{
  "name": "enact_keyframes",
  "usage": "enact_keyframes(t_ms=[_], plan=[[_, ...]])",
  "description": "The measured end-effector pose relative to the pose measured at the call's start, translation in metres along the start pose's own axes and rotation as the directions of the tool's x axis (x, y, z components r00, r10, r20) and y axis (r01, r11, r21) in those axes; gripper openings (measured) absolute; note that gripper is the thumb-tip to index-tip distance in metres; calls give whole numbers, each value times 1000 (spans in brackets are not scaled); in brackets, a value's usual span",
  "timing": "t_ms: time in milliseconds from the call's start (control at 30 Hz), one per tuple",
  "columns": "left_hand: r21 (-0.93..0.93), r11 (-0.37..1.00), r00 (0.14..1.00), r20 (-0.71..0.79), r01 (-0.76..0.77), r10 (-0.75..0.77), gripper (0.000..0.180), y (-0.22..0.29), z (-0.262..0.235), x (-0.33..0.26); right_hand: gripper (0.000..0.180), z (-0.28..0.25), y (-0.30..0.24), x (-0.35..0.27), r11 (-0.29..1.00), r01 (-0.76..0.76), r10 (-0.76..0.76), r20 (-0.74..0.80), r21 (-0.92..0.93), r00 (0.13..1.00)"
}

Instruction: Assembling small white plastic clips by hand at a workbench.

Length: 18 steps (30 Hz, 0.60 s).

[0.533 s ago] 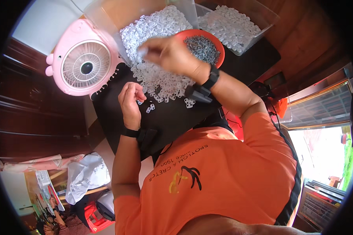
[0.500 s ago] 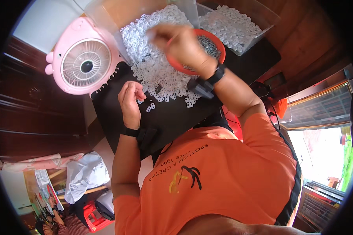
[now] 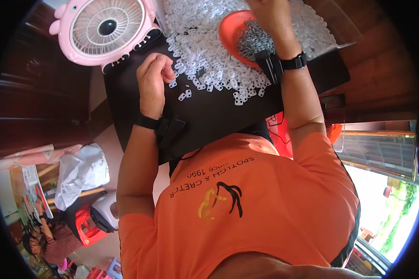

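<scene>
My left hand [image 3: 153, 81] is held over the dark table, its fingers curled in. Whatever those fingers hold, if anything, is hidden. Beside it lie small white plastic pieces with holes [image 3: 209, 74], spread from a large heap. A few loose ones [image 3: 185, 95] lie nearer to me. My right hand [image 3: 275, 21] is above the right side of an orange-red bowl [image 3: 230, 32]. Its fingers are mostly cut off by the upper edge of the view. Thin grey metal pieces, nail-like [image 3: 255, 41], fill the bowl. Both wrists wear black bands with a dark block.
A pink animal-shaped fan [image 3: 91, 56] stands at the table's far left. At the far right a clear bin [image 3: 342, 46] holds more white pieces. The black table [image 3: 209, 123] ends just before my body. A person in a striped top [image 3: 60, 244] is at the lower left.
The view has shifted, so the table's things sit higher in it. My right hand has moved from over the white heap and the bowl's left to the bowl's right side. My left hand remains curled.
</scene>
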<state>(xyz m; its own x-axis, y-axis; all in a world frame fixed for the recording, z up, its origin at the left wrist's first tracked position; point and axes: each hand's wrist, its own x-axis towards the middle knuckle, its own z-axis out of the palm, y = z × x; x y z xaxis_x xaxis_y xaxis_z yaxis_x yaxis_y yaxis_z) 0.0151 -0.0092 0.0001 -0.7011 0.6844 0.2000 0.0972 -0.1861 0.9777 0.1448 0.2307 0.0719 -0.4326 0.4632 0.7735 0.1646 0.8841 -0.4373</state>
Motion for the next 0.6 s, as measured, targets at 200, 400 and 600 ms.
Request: enact_keyframes(t_ms=[200,400,600], plan=[[-11,999,999,-16,47,-47,23,-1,-3,0,22,35,-18,-34,898,304,-428,464,319,776],[7,998,998,-8,57,-57,24,-3,-2,1,21,55,-25,-56,859,460,-481,660,224,577],[-2,998,998,-11,59,-59,24,-3,-2,1,14,60,-19,-56,853,479,-502,570,206,650]])
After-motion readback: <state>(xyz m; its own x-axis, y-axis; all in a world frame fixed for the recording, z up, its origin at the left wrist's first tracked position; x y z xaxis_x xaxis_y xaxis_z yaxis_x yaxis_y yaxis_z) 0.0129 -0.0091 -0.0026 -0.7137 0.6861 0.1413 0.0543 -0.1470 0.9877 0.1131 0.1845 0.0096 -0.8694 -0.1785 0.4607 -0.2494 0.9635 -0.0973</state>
